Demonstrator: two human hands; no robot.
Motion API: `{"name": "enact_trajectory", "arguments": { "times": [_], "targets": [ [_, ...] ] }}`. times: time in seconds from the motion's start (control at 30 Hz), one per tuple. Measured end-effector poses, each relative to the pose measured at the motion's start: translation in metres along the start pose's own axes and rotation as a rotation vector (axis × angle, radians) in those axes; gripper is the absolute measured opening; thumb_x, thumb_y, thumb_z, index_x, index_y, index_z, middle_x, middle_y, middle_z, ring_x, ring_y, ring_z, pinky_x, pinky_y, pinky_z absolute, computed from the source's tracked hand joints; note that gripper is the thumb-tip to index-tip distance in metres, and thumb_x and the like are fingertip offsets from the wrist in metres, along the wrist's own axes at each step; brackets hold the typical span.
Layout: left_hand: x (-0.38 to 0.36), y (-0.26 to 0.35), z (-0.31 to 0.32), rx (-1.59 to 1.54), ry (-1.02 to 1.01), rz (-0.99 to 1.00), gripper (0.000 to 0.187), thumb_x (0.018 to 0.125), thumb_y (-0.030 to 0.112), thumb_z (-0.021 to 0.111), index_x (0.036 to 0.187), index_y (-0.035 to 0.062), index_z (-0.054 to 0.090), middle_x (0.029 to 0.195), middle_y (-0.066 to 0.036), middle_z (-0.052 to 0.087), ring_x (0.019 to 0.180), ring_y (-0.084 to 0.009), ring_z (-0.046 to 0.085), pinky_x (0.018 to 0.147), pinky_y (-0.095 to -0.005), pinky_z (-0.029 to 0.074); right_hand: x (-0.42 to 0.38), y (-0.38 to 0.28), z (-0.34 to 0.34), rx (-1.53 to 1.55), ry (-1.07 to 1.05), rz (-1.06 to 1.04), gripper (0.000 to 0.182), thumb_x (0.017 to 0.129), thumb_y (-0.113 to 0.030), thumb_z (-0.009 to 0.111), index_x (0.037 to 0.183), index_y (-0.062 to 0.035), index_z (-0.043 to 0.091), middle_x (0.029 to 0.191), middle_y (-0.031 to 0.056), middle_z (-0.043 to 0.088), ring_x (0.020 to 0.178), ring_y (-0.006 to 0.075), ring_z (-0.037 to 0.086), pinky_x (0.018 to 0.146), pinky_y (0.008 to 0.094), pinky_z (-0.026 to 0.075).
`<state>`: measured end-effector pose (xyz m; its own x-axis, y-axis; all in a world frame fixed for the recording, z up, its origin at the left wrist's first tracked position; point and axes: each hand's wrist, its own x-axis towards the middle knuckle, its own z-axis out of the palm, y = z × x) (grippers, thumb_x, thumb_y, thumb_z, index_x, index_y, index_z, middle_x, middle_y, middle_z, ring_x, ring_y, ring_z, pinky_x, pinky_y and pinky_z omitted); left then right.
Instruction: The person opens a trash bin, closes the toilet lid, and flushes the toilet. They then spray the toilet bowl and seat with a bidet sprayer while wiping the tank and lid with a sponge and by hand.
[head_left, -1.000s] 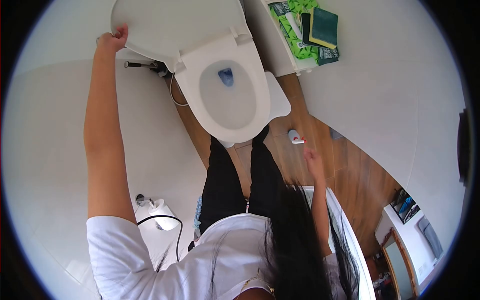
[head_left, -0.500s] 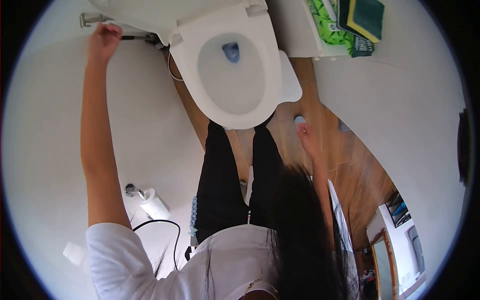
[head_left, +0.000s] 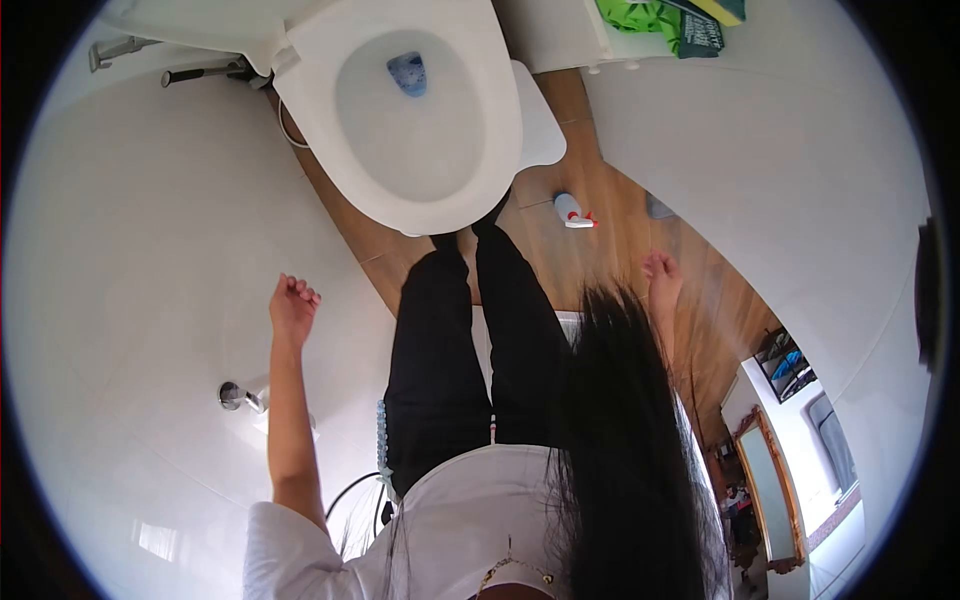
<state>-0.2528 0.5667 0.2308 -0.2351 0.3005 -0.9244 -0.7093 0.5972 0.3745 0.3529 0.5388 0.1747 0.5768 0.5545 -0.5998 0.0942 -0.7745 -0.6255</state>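
Note:
My left hand (head_left: 294, 312) is off the wall at the left, its fingers loosely bent, slightly apart, and holding nothing. Over the wooden floor at the right, my right hand (head_left: 662, 280) also has loosely bent fingers with nothing in them. Nearest to it is a white spray bottle (head_left: 568, 207) with a red-and-white trigger head, standing on the floor beside the toilet. The white toilet (head_left: 310, 140) has its seat in place and a blue patch low in the bowl. A black-handled hand sprayer (head_left: 205, 74) hangs at its left.
A metal wall fitting (head_left: 120, 50) is at the upper left. The toilet roll holder (head_left: 240, 397) projects from the left wall. On the white ledge (head_left: 560, 40) lie a green packet (head_left: 640, 14) and a yellow-and-green sponge (head_left: 722, 10). A framed mirror (head_left: 770, 490) stands lower right.
My left hand has come down from beside the metal wall fitting and sprayer. My right hand has let go of the spray bottle and moved back to the right. The view has shifted.

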Motion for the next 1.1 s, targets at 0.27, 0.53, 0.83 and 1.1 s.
{"name": "enact_trajectory", "arguments": {
  "times": [0.27,0.53,0.83,1.1],
  "targets": [
    [-0.043,-0.042,-0.015,-0.19,0.053,-0.002,0.026,0.096,0.028,0.042,0.075,0.012,0.044,0.064,0.001,0.041,0.058,-0.0126,0.041,0.059,-0.029,0.041,-0.025,-0.02,0.064,0.035,-0.162,0.089,0.022,0.086,-0.014,0.055,0.1,0.0011,0.061,0.083,0.0049,0.063,0.073,0.0108,0.06,0.063,0.0212,0.044],
    [-0.074,-0.04,-0.043,-0.152,-0.007,0.032,0.024,0.095,0.028,0.044,0.078,0.0118,0.046,0.066,0.002,0.043,0.059,-0.0116,0.042,0.06,-0.0281,0.042,-0.05,-0.04,0.164,0.022,-0.479,-0.117,0.022,0.085,-0.004,0.05,0.103,0.0044,0.059,0.089,0.0104,0.065,0.087,0.0164,0.061,0.077,0.0261,0.047],
    [-0.075,-0.075,-0.112,0.195,0.124,0.032,0.024,0.093,0.03,0.047,0.077,0.0135,0.049,0.065,0.004,0.045,0.056,-0.0096,0.042,0.058,-0.0278,0.041,-0.085,0.026,0.108,-0.242,-0.369,-0.193,0.029,0.082,0.0,0.043,0.103,0.0034,0.062,0.093,0.0112,0.066,0.086,0.0162,0.062,0.076,0.0261,0.047],
    [-0.101,-0.104,-0.129,0.848,0.097,-0.065,0.024,0.09,0.033,0.052,0.078,0.0113,0.052,0.064,0.003,0.044,0.057,-0.0092,0.045,0.055,-0.0296,0.047,-0.148,0.143,0.001,-0.046,-0.261,0.302,0.033,0.077,-0.005,0.036,0.097,-0.0045,0.062,0.079,0.0041,0.063,0.066,0.0137,0.059,0.05,0.0286,0.043]
  ]
}}
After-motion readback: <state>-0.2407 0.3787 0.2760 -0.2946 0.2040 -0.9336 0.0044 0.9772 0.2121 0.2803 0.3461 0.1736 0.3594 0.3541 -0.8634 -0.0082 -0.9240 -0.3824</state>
